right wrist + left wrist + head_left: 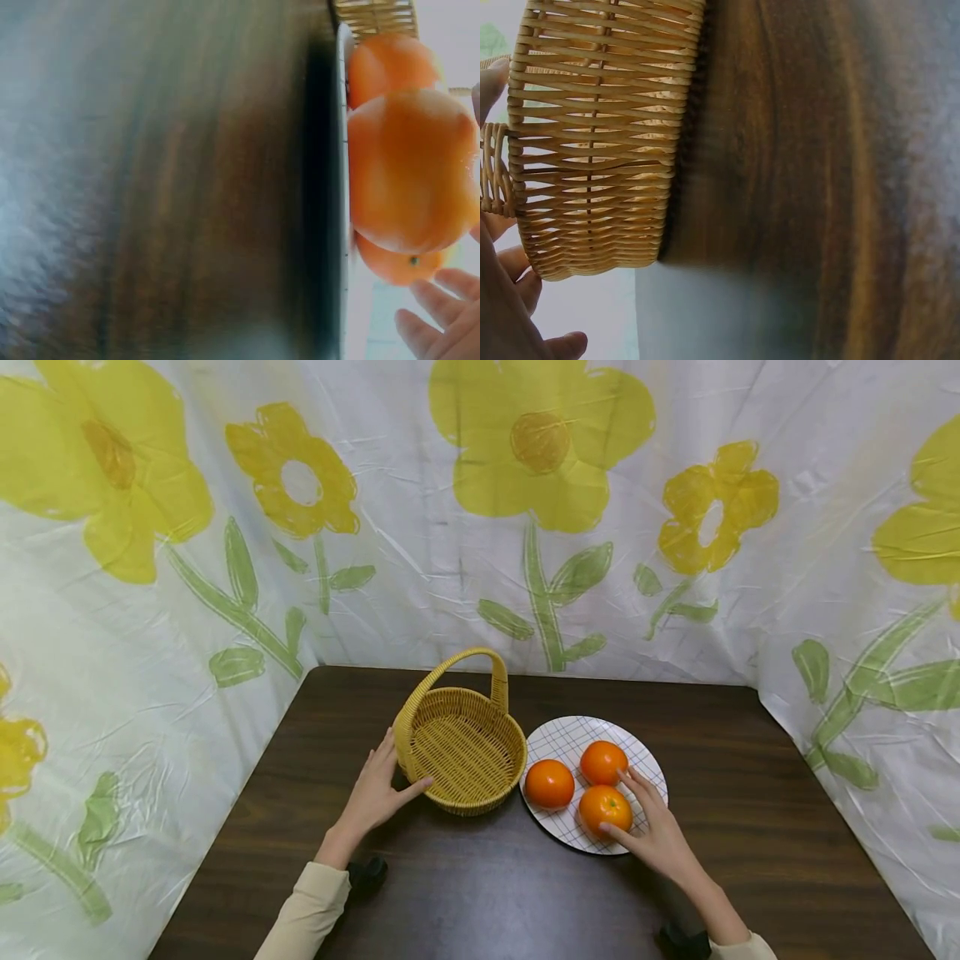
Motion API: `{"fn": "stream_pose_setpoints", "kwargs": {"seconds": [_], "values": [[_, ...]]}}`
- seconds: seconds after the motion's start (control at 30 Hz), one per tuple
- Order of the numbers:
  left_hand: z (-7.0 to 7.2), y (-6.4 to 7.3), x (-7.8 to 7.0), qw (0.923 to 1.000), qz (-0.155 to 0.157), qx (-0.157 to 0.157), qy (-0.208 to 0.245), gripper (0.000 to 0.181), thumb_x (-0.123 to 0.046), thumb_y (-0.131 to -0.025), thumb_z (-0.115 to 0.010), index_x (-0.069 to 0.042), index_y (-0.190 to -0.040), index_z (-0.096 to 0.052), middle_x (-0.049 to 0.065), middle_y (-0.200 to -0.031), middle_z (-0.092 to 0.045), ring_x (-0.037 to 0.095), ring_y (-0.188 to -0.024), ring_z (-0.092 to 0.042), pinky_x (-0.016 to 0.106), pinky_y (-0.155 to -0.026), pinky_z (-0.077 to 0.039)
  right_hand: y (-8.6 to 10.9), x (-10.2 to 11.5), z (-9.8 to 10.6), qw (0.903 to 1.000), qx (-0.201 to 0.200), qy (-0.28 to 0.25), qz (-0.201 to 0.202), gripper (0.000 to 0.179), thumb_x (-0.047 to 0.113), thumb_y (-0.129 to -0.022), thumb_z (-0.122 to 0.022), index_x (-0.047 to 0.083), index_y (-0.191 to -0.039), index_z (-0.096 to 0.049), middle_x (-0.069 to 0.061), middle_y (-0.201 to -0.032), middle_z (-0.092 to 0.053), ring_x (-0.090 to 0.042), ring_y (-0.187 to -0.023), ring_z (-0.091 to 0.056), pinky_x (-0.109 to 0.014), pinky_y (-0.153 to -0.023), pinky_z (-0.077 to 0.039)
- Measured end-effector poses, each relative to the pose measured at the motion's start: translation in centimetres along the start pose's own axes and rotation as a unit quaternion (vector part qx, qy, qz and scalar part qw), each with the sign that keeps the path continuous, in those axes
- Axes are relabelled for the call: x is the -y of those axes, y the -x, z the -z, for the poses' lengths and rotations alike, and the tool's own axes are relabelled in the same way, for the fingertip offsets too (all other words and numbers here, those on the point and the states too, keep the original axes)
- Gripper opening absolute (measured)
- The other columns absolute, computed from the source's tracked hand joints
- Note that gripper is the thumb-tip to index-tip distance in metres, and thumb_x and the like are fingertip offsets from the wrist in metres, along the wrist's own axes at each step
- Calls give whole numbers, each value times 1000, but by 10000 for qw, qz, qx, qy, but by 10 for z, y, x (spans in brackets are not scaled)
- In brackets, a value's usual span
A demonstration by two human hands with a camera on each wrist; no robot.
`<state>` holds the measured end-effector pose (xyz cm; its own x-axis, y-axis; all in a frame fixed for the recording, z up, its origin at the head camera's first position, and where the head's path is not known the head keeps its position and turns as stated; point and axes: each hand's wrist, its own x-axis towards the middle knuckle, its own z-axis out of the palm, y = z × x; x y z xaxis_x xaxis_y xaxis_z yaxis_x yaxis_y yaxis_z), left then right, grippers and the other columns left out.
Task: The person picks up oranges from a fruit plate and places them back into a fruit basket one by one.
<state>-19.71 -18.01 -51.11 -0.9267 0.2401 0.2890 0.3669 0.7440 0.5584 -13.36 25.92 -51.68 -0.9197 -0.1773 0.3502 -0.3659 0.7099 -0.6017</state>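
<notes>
A yellow wicker basket [461, 750] with an arched handle stands upright on the table. My left hand [381, 789] touches its near left side, thumb stretched out at the rim and the other fingers along the outside by the handle's foot. The basket's woven wall [600, 150] fills much of the left wrist view. To its right, a round white plate with a grid pattern [558, 737] bears three oranges. My right hand [660, 839] spreads over the plate's right side, its thumb at the nearest orange [604, 811] and its fingertips by the back orange [603, 763]. The left orange [550, 784] lies apart from the hand.
The dark wooden table [480, 902] runs back to a white curtain [390, 593] printed with yellow flowers, which hangs behind and along both sides. The plate's left rim lies close beside the basket. A dark wrist strap [367, 875] shows at the left wrist.
</notes>
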Motion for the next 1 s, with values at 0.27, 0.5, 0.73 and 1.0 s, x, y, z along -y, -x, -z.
{"fn": "stream_pose_setpoints", "kwargs": {"seconds": [0.27,0.5,0.73,1.0], "values": [[-2,3,3,10000,-18,-45,16,82,-55,-79,-65,-35,-147,-22,-4,-155,-14,27,-143,-7,65,-105,-16,5,0,-6,10000,26,-94,-4,80,28,-70,-82,8,-137,-44,-19,-142,-36,-41,-125,-39,-60,-84,-45],[-4,5,4,9999,-7,-5,149,76,-52,-81,-64,-37,-145,-26,-8,-155,-10,27,-143,-5,66,-105,-15,8,0,-12,10000,-35,68,50,81,30,-68,-83,10,-137,-44,-15,-141,-39,-31,-119,-46,-55,-86,-46],[-4,6,1,9995,28,78,321,76,-50,-83,-63,-39,-146,-21,-9,-156,-7,25,-143,0,65,-106,-14,9,0,-15,9999,-149,52,-31,79,30,-70,-82,11,-137,-44,-14,-135,-44,-32,-115,-48,-58,-86,-44],[-5,6,2,9991,9,111,417,77,-48,-84,-62,-38,-147,-18,-9,-156,-4,24,-144,2,66,-105,-14,10,4,-14,9991,-355,216,-108,77,28,-67,-84,9,-133,-49,-8,-120,-56,-23,-105,-55,-43,-84,-48]]}}
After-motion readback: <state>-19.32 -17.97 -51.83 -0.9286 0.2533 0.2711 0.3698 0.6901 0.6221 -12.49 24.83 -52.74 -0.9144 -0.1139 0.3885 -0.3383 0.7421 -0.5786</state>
